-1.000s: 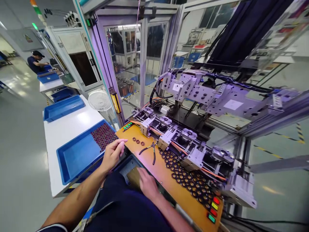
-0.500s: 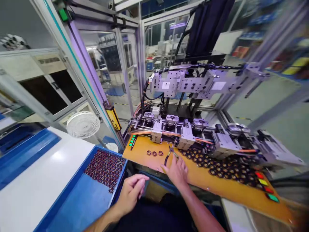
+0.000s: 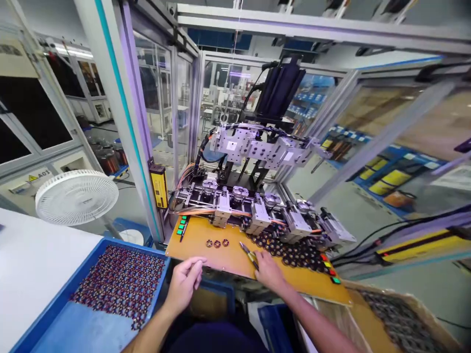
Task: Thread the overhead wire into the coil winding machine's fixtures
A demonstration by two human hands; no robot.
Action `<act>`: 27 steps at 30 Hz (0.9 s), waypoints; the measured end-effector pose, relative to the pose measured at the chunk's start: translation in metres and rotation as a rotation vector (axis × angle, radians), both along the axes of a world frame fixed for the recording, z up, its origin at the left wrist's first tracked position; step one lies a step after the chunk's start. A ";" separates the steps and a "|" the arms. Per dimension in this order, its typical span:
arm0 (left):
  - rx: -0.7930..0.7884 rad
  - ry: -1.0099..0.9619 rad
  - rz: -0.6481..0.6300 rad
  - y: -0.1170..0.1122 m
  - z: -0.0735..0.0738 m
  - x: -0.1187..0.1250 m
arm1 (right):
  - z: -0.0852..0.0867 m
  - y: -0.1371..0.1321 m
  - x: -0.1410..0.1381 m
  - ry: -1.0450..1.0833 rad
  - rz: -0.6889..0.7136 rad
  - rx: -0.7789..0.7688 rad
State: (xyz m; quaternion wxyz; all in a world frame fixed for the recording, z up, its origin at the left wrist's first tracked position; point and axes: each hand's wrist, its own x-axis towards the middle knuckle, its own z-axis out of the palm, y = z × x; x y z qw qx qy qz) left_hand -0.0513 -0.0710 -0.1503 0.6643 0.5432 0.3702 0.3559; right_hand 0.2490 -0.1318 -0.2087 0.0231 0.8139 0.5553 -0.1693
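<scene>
My right hand [image 3: 269,270] is closed around the handles of a pair of pliers [image 3: 250,255] at the front of the orange work board [image 3: 235,262]. The pliers' jaws point away from me, to the upper left. Three small round motor stators [image 3: 217,243] lie in a row on the board, left of the pliers. A dense group of dark ring-shaped stators [image 3: 301,252] lies to the right of that hand. My left hand [image 3: 184,283] hangs before the board's front edge, fingers curled and thumb against the index finger; anything inside the grip is hidden.
Behind the board stands a machine with several metal clamping stations [image 3: 257,220]. To the left, a blue tray [image 3: 99,326] holds many small stators. Green buttons [image 3: 181,225] sit at the board's left, a yellow sensor [image 3: 158,186] on the post. A white fan [image 3: 77,196] stands far left.
My view has turned to the right. The pliers' handles, spread apart before, are now closer together under my right hand. My left hand stays curled near the board's edge.
</scene>
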 end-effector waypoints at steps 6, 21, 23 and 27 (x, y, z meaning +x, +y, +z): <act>0.022 0.021 0.206 -0.011 0.001 0.044 | 0.052 0.015 0.060 0.364 0.441 0.325; 0.077 0.005 0.349 -0.038 0.040 0.059 | 0.189 0.120 0.024 0.466 1.259 0.438; 0.094 -0.022 0.344 -0.036 0.043 0.051 | 0.194 0.121 0.017 0.440 1.282 0.423; 0.070 -0.073 0.357 -0.034 0.043 0.043 | 0.205 0.124 0.006 0.367 1.374 0.443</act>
